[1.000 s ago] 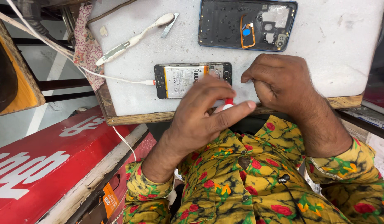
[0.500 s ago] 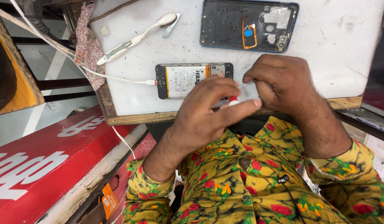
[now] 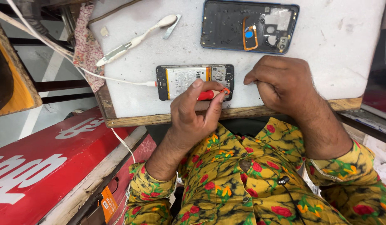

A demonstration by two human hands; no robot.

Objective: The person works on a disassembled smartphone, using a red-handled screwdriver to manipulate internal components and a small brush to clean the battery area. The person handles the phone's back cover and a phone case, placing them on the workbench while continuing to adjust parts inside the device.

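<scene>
Partly hidden, a red screwdriver (image 3: 207, 94) sits gripped in the left hand (image 3: 193, 112); right hand (image 3: 280, 83) fisted, contents unseen.

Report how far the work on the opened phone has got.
Done: the back cover is off and lies apart on the white board; the opened phone shows its battery, with a white cable plugged in. In hand: the left hand holds a red-handled screwdriver at the phone's end; the right hand rests beside it. Left: the phone remains uncovered.
</scene>
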